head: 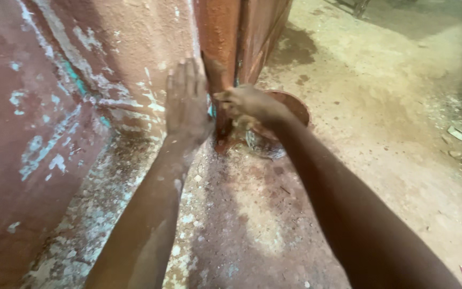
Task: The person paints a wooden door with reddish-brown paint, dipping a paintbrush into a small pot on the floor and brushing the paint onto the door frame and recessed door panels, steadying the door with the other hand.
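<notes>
- The rusty metal post (219, 59) stands upright where the wall meets the floor, and reddish paste covers its lower part.
- The right hand (244, 101) touches the post near its foot; its fingers are curled, seemingly pinching a little of the paste against the metal, but what they hold I cannot tell surely.
- The left hand (187, 101) lies flat and open just left of the post, pressing the painted wall (54, 107); it holds nothing.
- A round reddish bowl (290, 107) sits on the dusty floor (391, 134) just right of the post, behind the right wrist.
- I judge the work goes best with small, firm strokes, the flat hand steadying the body.
</notes>
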{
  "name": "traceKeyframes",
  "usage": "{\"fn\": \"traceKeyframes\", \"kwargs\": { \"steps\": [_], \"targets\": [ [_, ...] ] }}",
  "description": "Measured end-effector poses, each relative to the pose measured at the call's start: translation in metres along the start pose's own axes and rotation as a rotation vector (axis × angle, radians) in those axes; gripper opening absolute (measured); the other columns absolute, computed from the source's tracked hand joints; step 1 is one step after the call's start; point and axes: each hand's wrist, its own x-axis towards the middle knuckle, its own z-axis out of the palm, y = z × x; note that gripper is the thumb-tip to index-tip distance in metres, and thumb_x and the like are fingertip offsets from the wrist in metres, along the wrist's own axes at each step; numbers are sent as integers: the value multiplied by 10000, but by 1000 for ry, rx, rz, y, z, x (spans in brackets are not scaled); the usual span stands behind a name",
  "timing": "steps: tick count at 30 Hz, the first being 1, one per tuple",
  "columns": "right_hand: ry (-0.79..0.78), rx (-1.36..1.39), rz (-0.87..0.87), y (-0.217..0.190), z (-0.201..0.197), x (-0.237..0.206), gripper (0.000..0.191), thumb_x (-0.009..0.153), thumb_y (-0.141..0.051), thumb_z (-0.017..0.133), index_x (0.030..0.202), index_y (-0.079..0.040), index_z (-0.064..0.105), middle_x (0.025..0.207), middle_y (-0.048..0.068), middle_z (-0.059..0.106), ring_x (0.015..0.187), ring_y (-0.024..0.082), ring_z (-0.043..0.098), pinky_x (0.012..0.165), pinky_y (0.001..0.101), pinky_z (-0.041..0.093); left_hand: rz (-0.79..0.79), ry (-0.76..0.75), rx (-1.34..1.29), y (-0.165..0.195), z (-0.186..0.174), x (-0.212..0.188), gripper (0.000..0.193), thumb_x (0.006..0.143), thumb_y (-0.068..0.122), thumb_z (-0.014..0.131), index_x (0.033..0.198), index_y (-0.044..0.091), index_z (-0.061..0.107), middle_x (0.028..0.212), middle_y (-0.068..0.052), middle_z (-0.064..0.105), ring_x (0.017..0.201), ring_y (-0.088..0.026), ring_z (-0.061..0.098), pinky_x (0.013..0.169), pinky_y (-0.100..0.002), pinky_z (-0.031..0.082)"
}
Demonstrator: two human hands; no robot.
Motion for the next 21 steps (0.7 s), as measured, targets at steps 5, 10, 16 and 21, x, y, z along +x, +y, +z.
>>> {"fn": "traceKeyframes", "kwargs": {
  "steps": [5, 10, 16, 21],
  "targets": [
    [162, 154, -20, 10, -27, -12, 415, 1109, -360, 369, 1097, -38, 629, 702, 13, 571, 451, 74, 422, 361, 229, 385, 44, -4, 214, -7, -8, -1, 1042, 818, 325, 703, 1604, 1, 100, 1706, -226, -33, 1568, -368, -43, 1246, -502, -23],
    [418, 62, 165, 25, -45, 3, 343, 1088, -274, 427, 1033, -1, 626, 628, 33, 535, 378, 112, 410, 309, 300, 320, 37, 47, 133, -20, -6, -7, 1030, 846, 314, 671, 1618, -39, 88, 1701, -228, -18, 1573, -359, -17, 1272, -496, 0],
    [115, -97, -20, 64, -38, 30, 412, 1119, -385, 382, 1291, -83, 605, 839, 4, 545, 624, 93, 451, 519, 290, 405, 46, 109, 98, -22, -12, -13, 1077, 800, 243, 708, 1630, -36, 81, 1715, -237, -5, 1584, -353, -16, 1266, -481, 5],
    [2, -307, -83, 45, 1, 45, 517, 1072, -345, 297, 1275, -15, 639, 1054, 145, 664, 836, 194, 603, 796, 350, 537, 39, 11, 148, -16, -21, -7, 1151, 781, 241, 738, 1631, -21, 9, 1704, -232, -46, 1574, -359, -35, 1266, -476, -23]
  ]
}}
